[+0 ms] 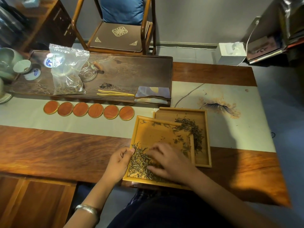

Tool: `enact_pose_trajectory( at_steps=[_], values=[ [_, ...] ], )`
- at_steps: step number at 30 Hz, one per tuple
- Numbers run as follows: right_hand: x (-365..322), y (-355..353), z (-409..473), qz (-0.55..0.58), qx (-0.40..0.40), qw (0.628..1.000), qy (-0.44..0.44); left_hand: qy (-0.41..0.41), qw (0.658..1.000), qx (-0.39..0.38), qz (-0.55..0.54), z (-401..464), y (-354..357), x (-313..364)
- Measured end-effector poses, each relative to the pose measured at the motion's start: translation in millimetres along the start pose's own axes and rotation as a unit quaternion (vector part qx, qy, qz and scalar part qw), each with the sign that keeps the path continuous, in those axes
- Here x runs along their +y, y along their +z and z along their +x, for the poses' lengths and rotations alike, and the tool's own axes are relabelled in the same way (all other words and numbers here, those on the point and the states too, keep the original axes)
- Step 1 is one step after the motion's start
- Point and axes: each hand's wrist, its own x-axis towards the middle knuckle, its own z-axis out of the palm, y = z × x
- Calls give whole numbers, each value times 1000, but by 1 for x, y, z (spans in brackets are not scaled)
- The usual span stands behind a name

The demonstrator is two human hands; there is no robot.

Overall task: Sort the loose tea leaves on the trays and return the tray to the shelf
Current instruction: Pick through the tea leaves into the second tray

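Wooden desk (pixel 49 150) with a pale runner (pixel 98 127) down its length. Two shallow wooden trays sit toward the near edge, right of centre. The near tray (pixel 148 132) overlaps the far tray (pixel 206 137). Tea leaves (pixel 139 162) lie heaped in the near tray's near-left corner. Left hand (pixel 119 162) grips that tray's left rim, thumb over it. Right hand (pixel 167 160) rests on the heap, fingers loosely spread, nothing gripped. More leaves (pixel 191 129) lie in the far tray.

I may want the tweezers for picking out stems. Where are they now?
In the head view, the yellow tweezers lie on the dark tea tray's front edge, between the plastic bag and folded cloth.
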Motion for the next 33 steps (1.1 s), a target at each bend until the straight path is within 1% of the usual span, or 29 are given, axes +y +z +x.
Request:
enact_pose_trajectory(
  at_steps=[2, 4, 6, 10, 15, 18, 23, 27, 28, 30, 33],
  values=[
    [-6, 6, 1, 8, -17, 1000, -24, 5, 1000, -1, -1, 0, 0, 1],
    [-7, 10, 2, 6, -10, 999, -33, 5, 1000, -1, -7, 0, 0, 2],
    [-4, 12, 3, 11, 0, 1000, -24, 3, 1000, 0, -17, 0, 0, 1],
    [10, 10, 1, 14, 23, 1000, 12, -13, 999, -5, -37, -1, 0, -2],
    [32, 1, -3, 3, 50, 996, 69, -5, 999, -13, -30, -2, 0, -3],
    [48, -5, -5, -4, 69, 992, 107, -8, 999, -11, -33, -3, -1, -4],
    [72, -10, -11, -14, 77, 982, 169, 0, 1000, -12, -28, -4, -1, -5],
    [74, -14, -12, -19, 98, 973, 208, 1, 1000, -7, -26, -4, -2, -3],
    [69, -14, -12, -18, 109, 972, 206, 1, 1000, -6, -28, -4, -2, -3],
    [52, -14, -9, -5, 118, 977, 175, -2, 999, -4, -32, -3, -1, -2],
    [17, -9, -2, 19, 67, 995, 76, -8, 999, -1, -41, -2, 1, -1]
  ],
)
